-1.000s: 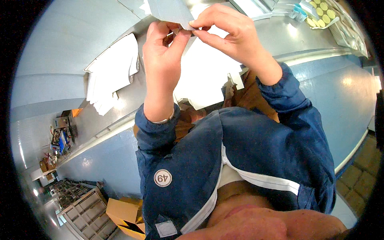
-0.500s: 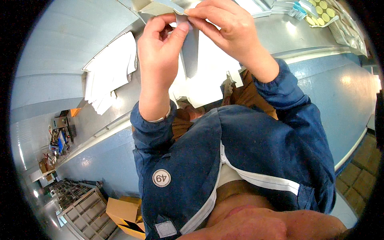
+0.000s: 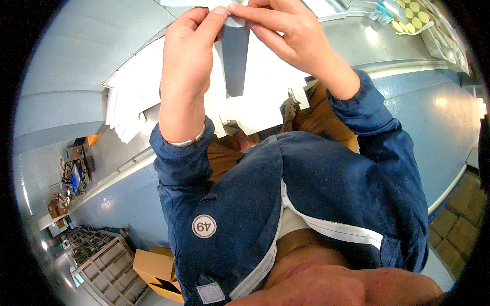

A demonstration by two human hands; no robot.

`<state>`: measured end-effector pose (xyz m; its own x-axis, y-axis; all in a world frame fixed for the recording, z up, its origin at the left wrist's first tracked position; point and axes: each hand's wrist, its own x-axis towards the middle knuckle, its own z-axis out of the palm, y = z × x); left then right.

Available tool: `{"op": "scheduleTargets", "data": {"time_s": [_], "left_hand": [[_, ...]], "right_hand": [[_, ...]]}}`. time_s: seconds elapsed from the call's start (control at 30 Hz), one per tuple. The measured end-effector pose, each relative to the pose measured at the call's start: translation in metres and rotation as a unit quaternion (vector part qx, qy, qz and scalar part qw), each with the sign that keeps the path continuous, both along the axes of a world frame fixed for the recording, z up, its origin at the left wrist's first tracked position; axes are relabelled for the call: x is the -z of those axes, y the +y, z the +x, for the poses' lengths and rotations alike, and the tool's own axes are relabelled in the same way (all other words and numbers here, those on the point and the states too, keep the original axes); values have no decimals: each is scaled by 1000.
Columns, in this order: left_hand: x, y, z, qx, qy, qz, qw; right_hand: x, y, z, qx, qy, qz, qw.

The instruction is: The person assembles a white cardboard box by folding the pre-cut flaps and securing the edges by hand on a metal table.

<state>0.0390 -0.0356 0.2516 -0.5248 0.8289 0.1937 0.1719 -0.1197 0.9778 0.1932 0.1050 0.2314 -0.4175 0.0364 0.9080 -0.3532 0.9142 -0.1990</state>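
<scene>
At the top edge both hands work on a piece of white card (image 3: 191, 2), partly cut off by the picture's edge. My left hand (image 3: 190, 51) pinches it between thumb and bent fingers. Close beside it, my right hand (image 3: 291, 33) is closed on the card's other side, forefinger stretched toward the left thumb. A small pale flap (image 3: 235, 21) shows just below the fingertips. Beneath the hands lie flat white sheets (image 3: 270, 86), with a tapering grey strip (image 3: 235, 61) among them; whether it is bare table or an object, I cannot tell.
More white sheets (image 3: 127, 109) lie stacked at the left on the metal worktop (image 3: 352, 43). Round yellow-green pieces (image 3: 408, 18) and a light blue item (image 3: 380, 14) are at the far right. An open cardboard box (image 3: 155, 270) and a grey rack (image 3: 112, 270) stand lower left.
My left hand has moved left and slightly up, and the card has risen toward the top edge. More of the white sheets and the grey strip show below the hands.
</scene>
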Motion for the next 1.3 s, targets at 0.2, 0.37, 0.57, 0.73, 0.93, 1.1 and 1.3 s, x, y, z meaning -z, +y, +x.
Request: {"op": "scheduleTargets", "data": {"time_s": [0.2, 0.37, 0.57, 0.73, 0.93, 1.1, 1.3], "left_hand": [[4, 4, 2, -9, -19, 17, 1000], [2, 8, -1, 25, -62, 12, 998], [14, -8, 21, 113, 6, 58, 992], [18, -16, 25, 75, 1, 36, 996], [20, -21, 34, 33, 152, 41, 987], [18, -25, 37, 50, 217, -5, 975], [8, -30, 26, 144, 117, -1, 983]], "right_hand": [[3, 7, 1, -84, -26, -106, 991], [7, 2, 2, -54, -61, -204, 976], [7, -9, 17, -177, -147, -441, 868], [-4, 2, 25, -22, -49, -168, 984], [-42, 4, 29, 25, -97, 96, 990], [-54, 13, 39, -64, -251, 73, 963], [-59, 22, 26, -249, -211, 108, 939]]}}
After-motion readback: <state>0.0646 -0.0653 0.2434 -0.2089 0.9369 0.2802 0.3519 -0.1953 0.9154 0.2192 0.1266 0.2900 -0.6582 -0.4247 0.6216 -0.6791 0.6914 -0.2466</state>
